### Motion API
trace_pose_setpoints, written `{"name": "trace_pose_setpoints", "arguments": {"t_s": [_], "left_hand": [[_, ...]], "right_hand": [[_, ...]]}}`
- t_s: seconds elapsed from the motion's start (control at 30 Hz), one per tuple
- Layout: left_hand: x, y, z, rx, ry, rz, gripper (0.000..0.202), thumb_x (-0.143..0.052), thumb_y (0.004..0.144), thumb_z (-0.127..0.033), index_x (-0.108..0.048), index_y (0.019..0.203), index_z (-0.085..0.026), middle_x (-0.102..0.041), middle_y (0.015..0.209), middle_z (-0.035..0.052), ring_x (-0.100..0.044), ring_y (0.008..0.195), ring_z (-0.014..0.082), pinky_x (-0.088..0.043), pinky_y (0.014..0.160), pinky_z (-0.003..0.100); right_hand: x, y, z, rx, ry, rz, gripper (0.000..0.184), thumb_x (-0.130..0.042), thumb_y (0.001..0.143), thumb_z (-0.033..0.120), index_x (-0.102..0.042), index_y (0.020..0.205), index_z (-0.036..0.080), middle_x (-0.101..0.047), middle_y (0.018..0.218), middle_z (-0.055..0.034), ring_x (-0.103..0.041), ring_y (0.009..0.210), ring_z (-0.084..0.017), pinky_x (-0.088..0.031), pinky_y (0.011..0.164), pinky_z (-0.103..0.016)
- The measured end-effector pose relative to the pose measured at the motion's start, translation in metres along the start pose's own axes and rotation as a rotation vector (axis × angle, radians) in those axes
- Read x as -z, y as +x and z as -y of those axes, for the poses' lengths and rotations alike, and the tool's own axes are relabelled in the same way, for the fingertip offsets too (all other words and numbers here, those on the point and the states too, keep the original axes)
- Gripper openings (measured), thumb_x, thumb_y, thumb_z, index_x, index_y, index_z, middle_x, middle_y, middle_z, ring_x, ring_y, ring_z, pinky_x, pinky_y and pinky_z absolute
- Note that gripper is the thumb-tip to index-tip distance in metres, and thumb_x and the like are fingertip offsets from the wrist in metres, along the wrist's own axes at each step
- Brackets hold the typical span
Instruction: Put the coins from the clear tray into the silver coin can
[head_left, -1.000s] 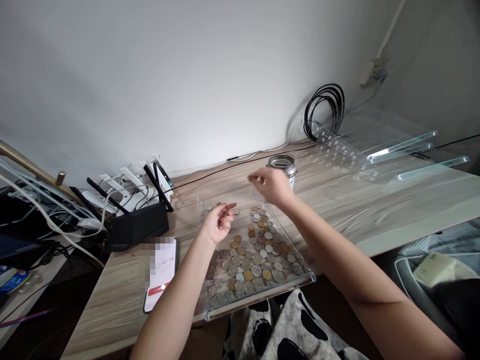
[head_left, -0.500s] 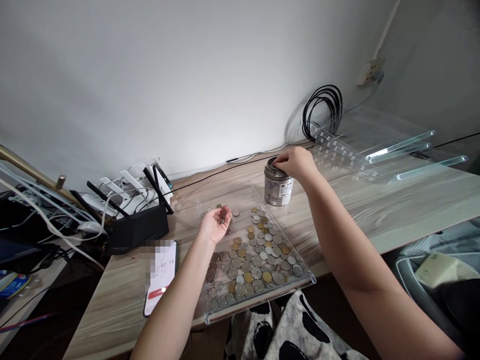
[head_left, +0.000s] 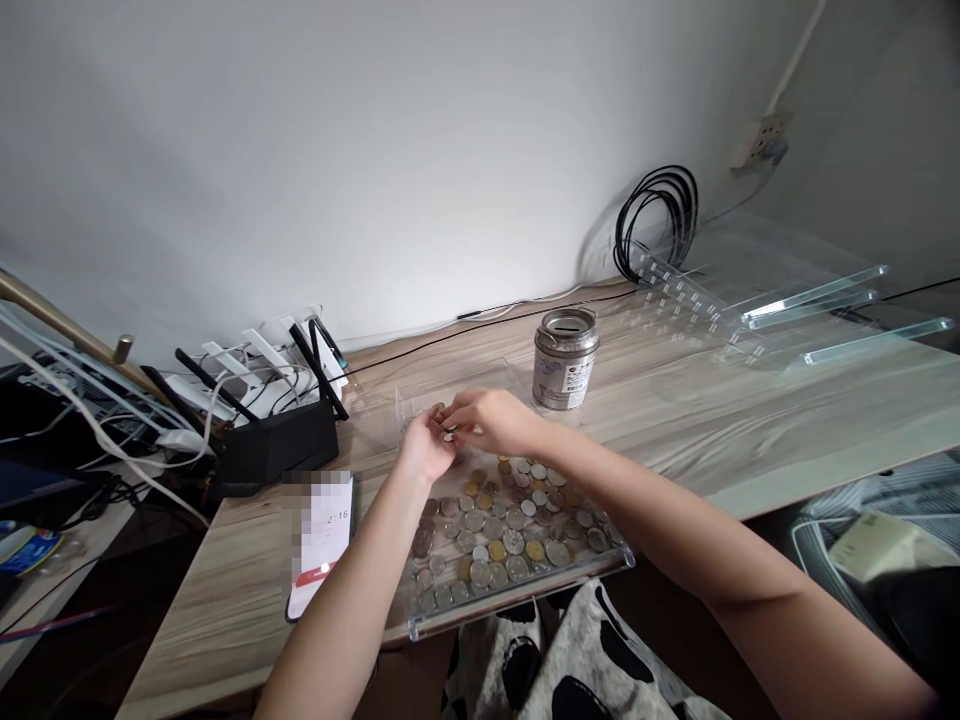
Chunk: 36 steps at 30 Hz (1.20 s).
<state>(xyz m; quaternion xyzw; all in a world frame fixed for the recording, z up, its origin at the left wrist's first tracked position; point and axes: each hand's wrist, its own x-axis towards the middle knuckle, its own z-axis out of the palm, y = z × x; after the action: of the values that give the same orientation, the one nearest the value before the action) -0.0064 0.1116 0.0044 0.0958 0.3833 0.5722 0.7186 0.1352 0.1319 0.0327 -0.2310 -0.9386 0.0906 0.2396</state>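
My left hand (head_left: pixel 427 445) is cupped palm up over the far left part of a clear plastic tray (head_left: pixel 525 588), with coins (head_left: pixel 448 436) in its palm. My right hand (head_left: pixel 495 420) reaches across into that palm, its fingertips together on a coin that they largely hide. Silver, gold and brown coins (head_left: pixel 513 542) lie spread over the tray, some behind my right hand and forearm. Just beyond the tray's right side stands an upright metal tin (head_left: pixel 566 365) with a dark slot in its lid; neither hand touches it.
Left of the tray lies a phone (head_left: pixel 330 540) showing a timer. A black router (head_left: pixel 274 445) with antennas and white cables stands behind it. Coiled black cable (head_left: pixel 656 222) leans on the wall, beside clear plastic panels (head_left: pixel 810 300) at the right. Thin cables run along the desk's back edge.
My right hand has moved left and down from the tin's lid to my left palm. The slot in the lid now shows. My left hand stays nearly in place.
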Motion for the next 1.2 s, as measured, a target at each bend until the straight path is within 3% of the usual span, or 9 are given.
{"name": "trace_pose_setpoints", "arguments": {"t_s": [0.13, 0.27, 0.43, 0.53, 0.6, 0.8, 0.97, 1.1, 1.2], "left_hand": [[0.000, 0.000, 0.001, 0.046, 0.033, 0.022, 0.025, -0.033, 0.082, -0.016, -0.048, 0.063, -0.013, -0.049, 0.047, -0.0001, -0.046, 0.037, 0.0096, -0.037, 0.034, 0.020], [0.000, 0.000, 0.003, 0.026, 0.049, 0.047, 0.025, -0.030, 0.077, -0.002, -0.051, 0.065, -0.010, -0.056, 0.056, 0.0042, -0.056, 0.049, 0.0104, -0.047, 0.047, 0.022], [-0.002, -0.005, 0.004, -0.001, 0.237, 0.086, 0.028, -0.032, 0.072, 0.007, -0.056, 0.080, -0.004, -0.063, 0.076, 0.0134, -0.062, 0.077, 0.0156, -0.051, 0.069, 0.023], [-0.002, -0.008, 0.004, -0.006, 0.310, 0.107, 0.023, -0.037, 0.074, 0.003, -0.056, 0.085, -0.005, -0.063, 0.076, 0.0118, -0.061, 0.068, 0.0114, -0.050, 0.059, 0.018], [-0.002, -0.008, 0.004, 0.000, 0.350, 0.122, 0.019, -0.040, 0.075, 0.001, -0.055, 0.085, -0.006, -0.062, 0.072, 0.0098, -0.057, 0.056, 0.0072, -0.044, 0.046, 0.013], [-0.002, -0.008, 0.005, -0.065, 0.447, 0.184, 0.018, -0.043, 0.074, -0.003, -0.050, 0.089, -0.011, -0.054, 0.059, 0.0024, -0.039, 0.039, 0.0026, -0.024, 0.033, 0.011], [-0.005, -0.013, 0.006, -0.174, 0.566, 0.239, 0.041, -0.051, 0.073, -0.016, -0.041, 0.113, -0.021, -0.046, 0.055, -0.0054, -0.029, 0.034, 0.0013, -0.014, 0.032, 0.012], [-0.010, -0.017, 0.009, -0.370, 0.665, 0.254, 0.057, -0.054, 0.073, -0.021, -0.032, 0.124, -0.027, -0.043, 0.051, -0.0083, -0.026, 0.033, 0.0011, -0.014, 0.034, 0.013], [-0.011, -0.016, 0.011, -0.384, 0.669, 0.284, 0.059, -0.055, 0.072, -0.020, -0.032, 0.126, -0.027, -0.044, 0.049, -0.0081, -0.029, 0.033, 0.0015, -0.016, 0.034, 0.013]], "right_hand": [[-0.017, 0.005, 0.011, 0.036, -0.054, 0.099, 0.014, -0.052, 0.072, 0.018, -0.066, 0.071, 0.018, -0.061, 0.082, -0.0044, -0.051, 0.074, -0.014, -0.035, 0.060, -0.024], [0.006, 0.002, 0.003, -0.082, -0.111, -0.021, 0.021, -0.045, 0.078, 0.020, -0.066, 0.073, 0.018, -0.062, 0.079, -0.0033, -0.051, 0.070, -0.013, -0.034, 0.057, -0.023], [0.072, -0.016, -0.046, -0.595, -0.394, -0.481, 0.023, -0.045, 0.078, 0.027, -0.066, 0.084, 0.020, -0.063, 0.087, -0.0062, -0.053, 0.084, -0.019, -0.037, 0.064, -0.026], [0.094, -0.027, -0.078, -0.897, -0.462, -0.422, 0.022, -0.050, 0.072, 0.030, -0.068, 0.080, 0.020, -0.063, 0.077, -0.0067, -0.055, 0.078, -0.021, -0.038, 0.061, -0.028], [0.096, -0.029, -0.088, -0.978, -0.428, -0.368, 0.024, -0.051, 0.070, 0.033, -0.069, 0.081, 0.022, -0.064, 0.073, -0.0056, -0.055, 0.074, -0.020, -0.039, 0.059, -0.027], [0.085, -0.026, -0.083, -0.937, -0.455, -0.380, 0.024, -0.049, 0.069, 0.031, -0.069, 0.078, 0.021, -0.063, 0.076, -0.0068, -0.054, 0.079, -0.021, -0.039, 0.060, -0.028], [0.071, -0.022, -0.050, -0.650, -0.334, -0.631, 0.028, -0.043, 0.076, 0.027, -0.066, 0.088, 0.018, -0.063, 0.087, -0.0071, -0.052, 0.082, -0.018, -0.038, 0.067, -0.027], [0.037, -0.010, -0.022, -0.409, 0.116, -0.223, 0.027, -0.045, 0.077, 0.032, -0.067, 0.079, 0.016, -0.064, 0.070, -0.0031, -0.051, 0.059, -0.011, -0.036, 0.055, -0.022], [0.016, -0.001, -0.012, -0.352, 0.286, -0.010, 0.024, -0.049, 0.074, 0.029, -0.068, 0.071, 0.014, -0.062, 0.060, -0.0017, -0.048, 0.053, -0.010, -0.033, 0.051, -0.021]]}}
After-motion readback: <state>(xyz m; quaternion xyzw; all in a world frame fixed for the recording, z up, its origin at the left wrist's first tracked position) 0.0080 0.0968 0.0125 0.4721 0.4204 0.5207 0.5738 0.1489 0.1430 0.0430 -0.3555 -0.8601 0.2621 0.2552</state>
